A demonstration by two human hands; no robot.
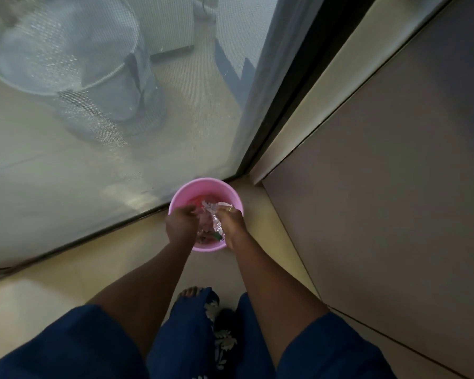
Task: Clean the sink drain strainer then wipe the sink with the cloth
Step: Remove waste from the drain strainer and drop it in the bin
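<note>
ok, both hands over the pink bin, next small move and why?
Probably release: the right hand pinches crumpled clear plastic already inside the pink bin, so opening its fingers drops it in. What the left hand holds is hidden.

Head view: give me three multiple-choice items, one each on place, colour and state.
1. Where does the bin stand?
A. On a counter
B. On the floor, in the corner by the screen door
C. Inside a sink

2. What colour is the bin?
A. Pink
B. Green
C. Black

3. What is the right hand doing?
A. Hanging idle at the person's side
B. Pressing flat on the wall
C. Gripping crumpled clear plastic over the bin

Answers:
1 B: the bin sits on the tiles where the door track meets the wall.
2 A: its rim and inner wall are pink.
3 C: its fingers curl round the plastic above the bin's mouth.
</note>
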